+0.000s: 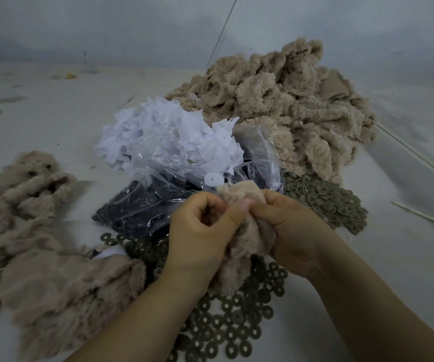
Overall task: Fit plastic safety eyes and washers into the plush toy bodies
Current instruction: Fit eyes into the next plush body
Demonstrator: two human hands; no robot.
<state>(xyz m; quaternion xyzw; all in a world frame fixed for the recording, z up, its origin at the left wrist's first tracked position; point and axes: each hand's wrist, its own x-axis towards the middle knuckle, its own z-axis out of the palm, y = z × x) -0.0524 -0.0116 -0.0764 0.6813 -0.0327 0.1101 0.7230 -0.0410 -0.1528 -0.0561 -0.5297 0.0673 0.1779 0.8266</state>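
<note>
I hold one beige plush toy body between both hands, above the table's near middle. My left hand pinches its fabric from the left with curled fingers. My right hand grips it from the right, thumb pressed near the left thumb. A small white disc lies just above the plush. A clear bag of black safety eyes sits behind my hands. Grey-green washers lie scattered beneath my hands, and more washers are heaped to the right.
A large heap of beige plush bodies fills the back right. Other plush bodies lie at the left. A pile of white paper-like pieces sits in a clear bag. Thin white sticks lie on the right of the table.
</note>
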